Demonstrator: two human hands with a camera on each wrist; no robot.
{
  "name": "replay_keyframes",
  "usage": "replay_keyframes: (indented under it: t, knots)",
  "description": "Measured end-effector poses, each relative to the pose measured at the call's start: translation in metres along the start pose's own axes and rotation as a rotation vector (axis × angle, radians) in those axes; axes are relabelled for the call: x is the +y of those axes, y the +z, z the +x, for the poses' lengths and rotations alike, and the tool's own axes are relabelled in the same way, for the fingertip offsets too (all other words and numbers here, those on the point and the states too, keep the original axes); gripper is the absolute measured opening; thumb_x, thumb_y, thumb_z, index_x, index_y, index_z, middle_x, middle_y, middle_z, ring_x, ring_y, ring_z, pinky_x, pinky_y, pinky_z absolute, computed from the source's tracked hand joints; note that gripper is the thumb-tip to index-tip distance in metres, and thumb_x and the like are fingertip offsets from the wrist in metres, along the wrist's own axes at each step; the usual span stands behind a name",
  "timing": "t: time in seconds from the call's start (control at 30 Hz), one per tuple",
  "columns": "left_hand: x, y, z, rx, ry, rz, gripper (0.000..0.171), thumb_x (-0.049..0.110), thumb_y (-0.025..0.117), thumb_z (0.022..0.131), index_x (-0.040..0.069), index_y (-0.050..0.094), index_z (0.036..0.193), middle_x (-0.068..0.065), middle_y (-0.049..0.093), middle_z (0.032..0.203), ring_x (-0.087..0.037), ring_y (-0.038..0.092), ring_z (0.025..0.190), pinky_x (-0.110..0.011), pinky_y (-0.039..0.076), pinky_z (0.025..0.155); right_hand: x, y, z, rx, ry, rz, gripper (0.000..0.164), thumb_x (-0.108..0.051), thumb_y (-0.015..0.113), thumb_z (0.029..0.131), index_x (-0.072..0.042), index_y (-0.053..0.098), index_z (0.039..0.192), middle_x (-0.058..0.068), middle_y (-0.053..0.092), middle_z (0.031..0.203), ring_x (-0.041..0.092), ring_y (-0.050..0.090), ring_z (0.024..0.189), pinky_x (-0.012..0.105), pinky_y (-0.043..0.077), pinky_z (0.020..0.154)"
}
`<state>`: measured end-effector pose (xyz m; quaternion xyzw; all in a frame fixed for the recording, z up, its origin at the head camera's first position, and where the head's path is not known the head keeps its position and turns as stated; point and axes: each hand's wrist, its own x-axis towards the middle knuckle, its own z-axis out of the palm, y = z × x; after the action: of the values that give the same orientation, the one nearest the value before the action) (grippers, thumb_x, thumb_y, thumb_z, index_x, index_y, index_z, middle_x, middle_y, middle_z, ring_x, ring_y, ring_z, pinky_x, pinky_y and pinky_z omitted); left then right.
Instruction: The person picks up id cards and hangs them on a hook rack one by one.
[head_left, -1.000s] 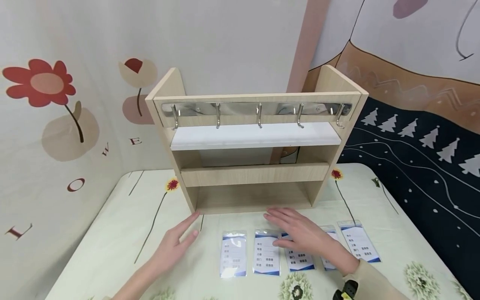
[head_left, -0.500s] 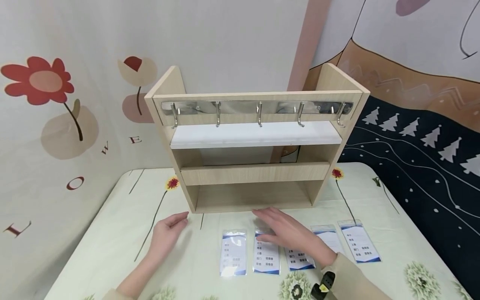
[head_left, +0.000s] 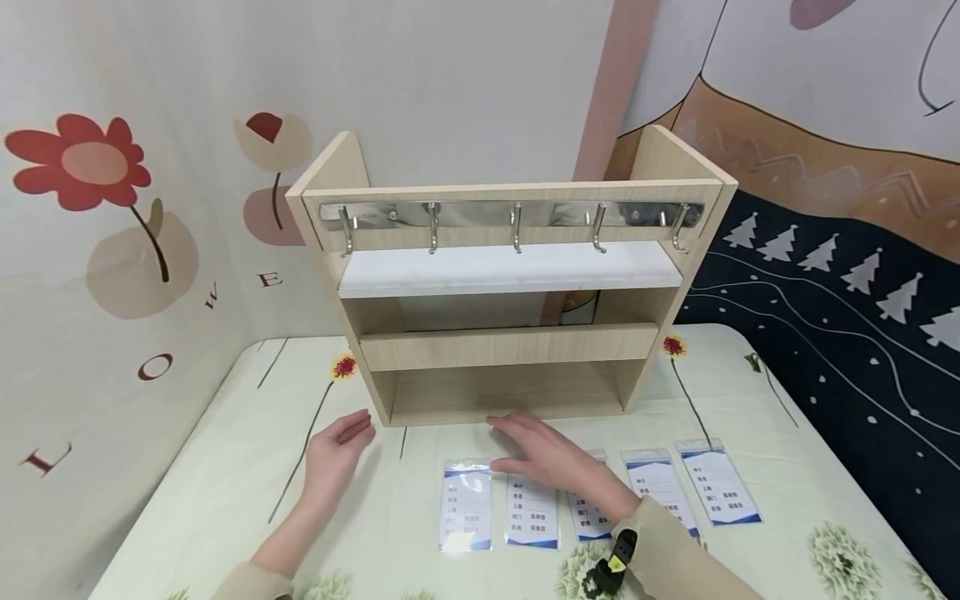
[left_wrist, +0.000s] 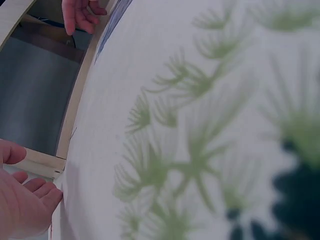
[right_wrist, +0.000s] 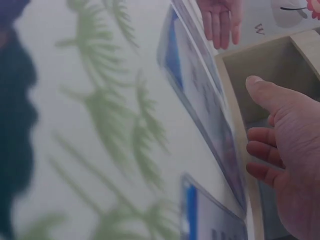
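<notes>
Head | gap between hands (head_left: 333, 454) (head_left: 543, 454) | rack's bottom edge (head_left: 442, 422) near both

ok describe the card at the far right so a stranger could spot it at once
Find the wooden shelf unit with metal hooks. On the cloth before it lies a row of blue-edged cards. The far-right card ends that row, the only one whose top edge visibly meets a printed flower stem.

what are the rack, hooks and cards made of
Rack: mostly wood or wood-look board, matt, judging by the pale grain.
Hooks: probably metal, polished, given their bright shine.
Cards: likely printed paper in clear, glossy plastic sleeves, given the transparent top edges and glare.
</notes>
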<state>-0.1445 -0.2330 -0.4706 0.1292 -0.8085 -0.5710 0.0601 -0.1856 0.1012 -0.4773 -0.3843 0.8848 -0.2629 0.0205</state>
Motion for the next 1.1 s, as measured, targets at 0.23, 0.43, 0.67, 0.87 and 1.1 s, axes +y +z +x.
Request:
replay_keyframes:
  t: [0.23,0.43,0.67,0.87,1.1]
  knots:
    - [-0.003,0.007,0.006,-0.033,0.044,-0.046,0.059,0.007,0.069,0.098,-0.005,0.045,0.149,-0.027,0.047,0.152,-0.04,0.049,0.137,-0.024,0.049,0.101,-0.003,0.01,0.006,-0.054,0.038,-0.043,0.065,-0.042,0.072,0.097,-0.007,0.053,0.148,0.009,0.058,0.144,0.03,0.048,0.138,0.046,0.036,0.118]
    - [-0.008,0.018,0.013,-0.02,0.101,-0.096,0.056,0.003,0.07,0.097,-0.005,0.048,0.147,-0.028,0.05,0.149,-0.041,0.051,0.134,-0.02,0.05,0.098,-0.009,0.011,0.008,-0.063,0.028,-0.061,0.062,-0.042,0.075,0.094,-0.006,0.059,0.142,0.01,0.061,0.139,0.03,0.051,0.135,0.045,0.037,0.118]
    - [-0.014,0.028,0.018,0.024,0.126,-0.127,0.052,0.001,0.069,0.097,-0.006,0.051,0.145,-0.029,0.055,0.142,-0.041,0.056,0.129,-0.014,0.053,0.089,-0.016,0.015,0.013,-0.064,0.027,-0.108,0.066,-0.046,0.08,0.088,-0.005,0.063,0.137,0.01,0.063,0.134,0.03,0.054,0.131,0.042,0.041,0.115]
    - [-0.015,0.035,0.021,0.078,0.138,-0.112,0.049,0.001,0.068,0.098,-0.006,0.053,0.144,-0.028,0.057,0.141,-0.04,0.059,0.127,-0.01,0.052,0.085,-0.019,0.017,0.016,-0.051,0.008,-0.141,0.061,-0.041,0.086,0.083,-0.005,0.068,0.129,0.008,0.067,0.124,0.027,0.058,0.122,0.037,0.047,0.109]
    - [-0.019,0.044,0.025,0.168,0.167,-0.092,0.044,-0.001,0.068,0.096,-0.008,0.058,0.138,-0.03,0.06,0.134,-0.04,0.062,0.121,-0.008,0.051,0.084,-0.025,0.017,0.019,-0.077,0.068,-0.119,0.053,-0.036,0.088,0.082,-0.006,0.071,0.122,0.006,0.068,0.117,0.023,0.061,0.114,0.032,0.052,0.101]
